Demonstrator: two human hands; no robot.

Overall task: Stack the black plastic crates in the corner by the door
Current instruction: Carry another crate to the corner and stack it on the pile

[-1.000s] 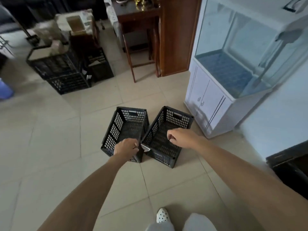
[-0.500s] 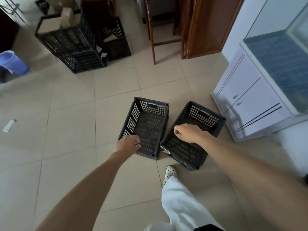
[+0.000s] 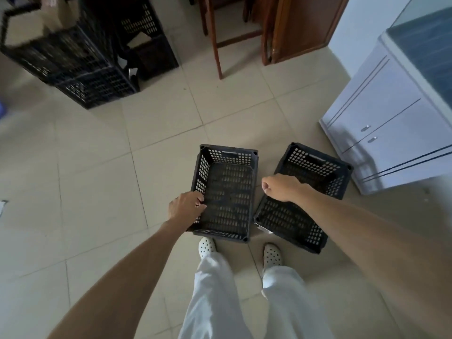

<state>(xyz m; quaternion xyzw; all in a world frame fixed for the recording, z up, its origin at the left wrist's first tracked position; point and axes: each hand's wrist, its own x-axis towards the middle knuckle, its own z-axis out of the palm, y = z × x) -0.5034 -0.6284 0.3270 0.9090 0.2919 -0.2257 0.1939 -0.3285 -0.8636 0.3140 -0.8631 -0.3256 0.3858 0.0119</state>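
Two empty black perforated plastic crates sit low in front of my legs, open side up. My left hand (image 3: 187, 207) is closed on the left wall of the left crate (image 3: 227, 182). My right hand (image 3: 281, 187) is a fist on the left rim of the right crate (image 3: 291, 221), which is angled to the right. A narrow gap separates the two crates. Whether they touch the floor I cannot tell.
More black crates (image 3: 80, 69) holding cardboard boxes are stacked at the upper left. Beyond the tiled floor stand wooden chair legs (image 3: 217, 52) and a brown wooden door (image 3: 303, 25). A white cabinet (image 3: 391, 133) is close on the right. My white shoes (image 3: 206, 247) are under the crates.
I have walked forward with both crates; the crate stack, chair and door are nearer. The two crates have drawn slightly apart, and my left hand has shifted further along the left crate's side wall.
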